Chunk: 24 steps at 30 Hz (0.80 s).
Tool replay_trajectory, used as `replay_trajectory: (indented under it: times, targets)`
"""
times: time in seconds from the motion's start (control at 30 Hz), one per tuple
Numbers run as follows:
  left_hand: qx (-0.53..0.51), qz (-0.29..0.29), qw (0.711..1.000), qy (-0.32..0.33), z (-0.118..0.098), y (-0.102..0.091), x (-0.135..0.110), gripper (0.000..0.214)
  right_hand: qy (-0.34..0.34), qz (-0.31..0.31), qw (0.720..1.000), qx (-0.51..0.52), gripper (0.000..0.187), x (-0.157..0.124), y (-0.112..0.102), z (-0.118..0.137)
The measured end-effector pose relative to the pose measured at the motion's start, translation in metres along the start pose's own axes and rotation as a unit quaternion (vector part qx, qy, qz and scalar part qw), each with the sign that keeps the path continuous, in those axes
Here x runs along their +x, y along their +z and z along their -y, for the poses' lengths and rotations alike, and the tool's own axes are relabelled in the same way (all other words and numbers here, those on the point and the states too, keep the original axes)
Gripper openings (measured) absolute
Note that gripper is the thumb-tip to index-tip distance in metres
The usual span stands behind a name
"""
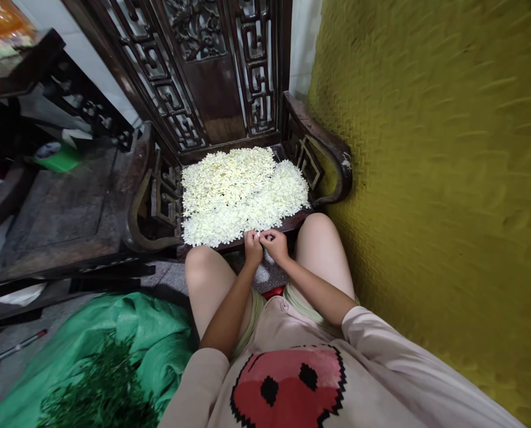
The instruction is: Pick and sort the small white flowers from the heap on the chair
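Note:
A heap of small white flowers (241,190) covers the seat of a dark carved wooden chair (332,157) in front of me. My left hand (252,245) and my right hand (275,242) meet at the near edge of the heap, just above the seat's front rim, between my knees. Both hands are closed in a pinch, fingertips together on a small white flower that I can barely make out.
A second dark wooden chair (69,202) stands to the left, with a green item (60,159) on it. A green sheet (149,339) with cut green stems (100,389) lies on the floor at lower left. A yellow textured wall (443,178) fills the right.

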<state>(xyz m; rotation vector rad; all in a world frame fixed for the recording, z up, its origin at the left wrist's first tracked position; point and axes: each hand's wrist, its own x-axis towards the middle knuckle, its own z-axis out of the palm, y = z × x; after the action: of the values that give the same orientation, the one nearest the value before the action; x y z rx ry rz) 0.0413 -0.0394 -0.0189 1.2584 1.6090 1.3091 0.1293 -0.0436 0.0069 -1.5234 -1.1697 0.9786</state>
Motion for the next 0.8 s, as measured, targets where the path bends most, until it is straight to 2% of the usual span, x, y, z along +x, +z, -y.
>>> replay_trajectory:
  times: [0.2,0.33,0.43,0.57,0.7,0.8]
  targets:
    - [-0.058,0.028,0.995,-0.077,0.009,-0.002,0.002,0.01,0.074,0.001,0.993,0.088,0.018,0.007,0.003,-0.005]
    - [-0.132,0.053,0.976,-0.166,0.011,-0.002,0.005,0.01,0.141,0.004,0.976,0.168,0.016,0.01,0.003,-0.009]
    - [-0.162,0.065,0.964,-0.2,0.011,-0.002,0.006,0.009,0.191,0.024,0.961,0.197,0.015,0.012,0.003,-0.011]
    - [-0.149,0.067,0.965,-0.204,0.014,-0.002,0.005,0.012,0.219,0.062,0.956,0.185,0.014,0.013,0.001,-0.012]
    - [-0.103,0.042,0.98,-0.164,0.017,0.001,0.003,0.017,0.175,0.065,0.974,0.126,0.011,0.011,0.004,-0.017]
    - [-0.087,0.039,0.986,-0.14,0.018,0.002,0.002,0.021,0.159,0.094,0.977,0.105,0.013,0.01,0.008,-0.024]
